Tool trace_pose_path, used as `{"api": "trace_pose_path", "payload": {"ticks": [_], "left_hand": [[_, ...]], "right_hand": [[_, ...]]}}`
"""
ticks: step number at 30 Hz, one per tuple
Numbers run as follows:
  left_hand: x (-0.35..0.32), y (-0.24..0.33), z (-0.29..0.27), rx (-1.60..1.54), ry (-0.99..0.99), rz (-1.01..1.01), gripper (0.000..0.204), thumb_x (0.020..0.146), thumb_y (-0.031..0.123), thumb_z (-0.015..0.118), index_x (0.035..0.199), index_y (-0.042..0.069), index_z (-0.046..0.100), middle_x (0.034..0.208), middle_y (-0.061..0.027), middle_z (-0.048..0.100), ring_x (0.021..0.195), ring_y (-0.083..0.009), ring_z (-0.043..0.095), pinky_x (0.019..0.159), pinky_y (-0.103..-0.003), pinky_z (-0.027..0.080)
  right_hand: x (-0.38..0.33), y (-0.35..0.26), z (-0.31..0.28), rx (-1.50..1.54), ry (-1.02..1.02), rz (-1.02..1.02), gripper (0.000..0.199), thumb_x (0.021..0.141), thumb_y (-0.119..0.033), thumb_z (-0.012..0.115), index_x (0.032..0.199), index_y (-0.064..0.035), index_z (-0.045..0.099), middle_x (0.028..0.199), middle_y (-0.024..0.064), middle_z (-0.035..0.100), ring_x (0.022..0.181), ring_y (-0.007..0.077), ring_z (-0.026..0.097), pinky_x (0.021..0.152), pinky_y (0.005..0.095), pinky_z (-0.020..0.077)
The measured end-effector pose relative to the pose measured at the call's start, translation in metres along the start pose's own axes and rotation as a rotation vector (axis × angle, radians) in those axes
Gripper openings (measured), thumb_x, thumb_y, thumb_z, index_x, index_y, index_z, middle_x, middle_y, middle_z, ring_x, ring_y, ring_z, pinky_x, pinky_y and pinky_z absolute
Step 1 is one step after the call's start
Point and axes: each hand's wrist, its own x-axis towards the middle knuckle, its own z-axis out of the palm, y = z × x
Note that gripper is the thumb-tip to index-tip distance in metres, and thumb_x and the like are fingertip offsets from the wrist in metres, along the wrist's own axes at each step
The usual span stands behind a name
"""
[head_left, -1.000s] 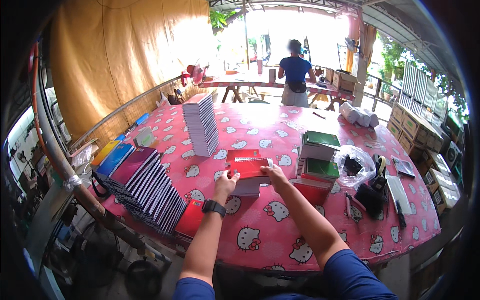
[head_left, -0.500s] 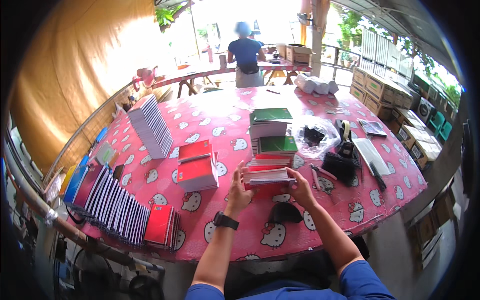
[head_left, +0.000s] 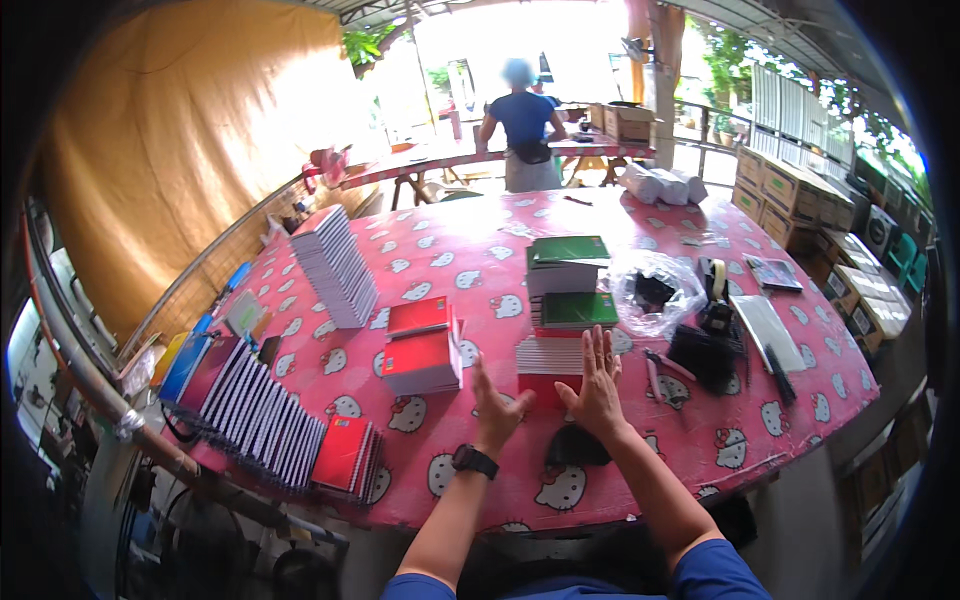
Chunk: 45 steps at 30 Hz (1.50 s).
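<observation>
My left hand [head_left: 497, 408] is spread flat just left of a low stack of notebooks [head_left: 549, 363] with a red cover at the bottom, fingers apart and holding nothing. My right hand [head_left: 597, 380] rests against the right front of that same stack, fingers spread. Behind the stack lie a green-covered pile [head_left: 577, 311] and a taller green-topped pile [head_left: 566, 262]. Two red-covered stacks [head_left: 424, 345] sit to the left of my hands. A small black object [head_left: 577, 447] lies on the cloth under my right wrist.
The table wears a red cartoon-cat cloth [head_left: 450, 255]. A leaning row of spiral notebooks [head_left: 265, 415] lines the left front edge; a tall fanned stack [head_left: 336, 265] stands further back. A plastic bag [head_left: 655, 292], tape dispenser [head_left: 713, 283] and black pouch [head_left: 707, 355] lie right. A person [head_left: 523, 125] stands beyond.
My hands held a red notebook over the table; it now lies on the stack and both hands have let go and spread open beside it.
</observation>
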Motion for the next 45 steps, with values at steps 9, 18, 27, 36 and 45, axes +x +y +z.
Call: {"api": "trace_pose_path", "payload": {"ticks": [9,18,27,36,45], "left_hand": [[0.105,-0.095,-0.15,0.294,0.037,-0.703,0.089,0.078,0.049,0.069,0.136,-0.01,0.036,0.138,-0.0301,0.042,0.126,-0.0424,0.043,0.108,-0.044,0.031],[0.116,-0.089,-0.163,-0.073,-0.176,-1.068,0.091,0.072,0.067,0.066,0.142,0.016,0.039,0.14,-0.0126,0.043,0.128,-0.027,0.038,0.099,-0.049,0.035],[0.115,-0.097,-0.15,-0.078,-0.196,-1.068,0.101,0.073,0.085,0.043,0.147,0.017,0.033,0.15,-0.0152,0.032,0.134,-0.0308,0.032,0.102,-0.051,0.031],[0.106,-0.111,-0.156,-0.207,-0.098,-1.044,0.093,0.081,0.081,0.027,0.145,0.012,0.036,0.147,-0.018,0.036,0.134,-0.0342,0.034,0.104,-0.051,0.031],[0.105,-0.112,-0.153,-0.203,-0.086,-1.03,0.089,0.083,0.081,0.027,0.13,0.01,0.052,0.123,-0.0191,0.058,0.11,-0.0332,0.054,0.089,-0.054,0.042]], "right_hand": [[-0.065,-0.013,-0.029,-0.151,-0.58,-0.09,0.076,0.071,-0.049,0.073,0.13,-0.0086,0.048,0.13,0.0172,0.047,0.122,0.0356,0.042,0.102,0.0526,0.0317],[-0.053,0.019,-0.107,-0.476,-0.678,0.067,0.08,0.068,-0.05,0.077,0.128,-0.0036,0.052,0.125,0.0196,0.052,0.118,0.0348,0.046,0.102,0.0456,0.0355],[0.066,-0.078,0.126,1.063,-0.462,0.468,0.063,0.095,-0.043,0.053,0.133,0.006,0.042,0.131,0.0169,0.052,0.122,0.0221,0.048,0.101,0.0322,0.0369],[0.085,-0.073,0.219,0.975,-0.403,0.471,0.05,0.096,-0.043,0.053,0.125,-0.0013,0.051,0.109,0.0059,0.06,0.103,0.0141,0.052,0.089,0.0296,0.0405],[0.083,-0.067,0.185,1.291,-0.567,0.617,0.035,0.094,-0.033,0.057,0.118,-0.0085,0.05,0.114,0.0054,0.055,0.102,0.0173,0.056,0.081,0.0337,0.0446]]}}
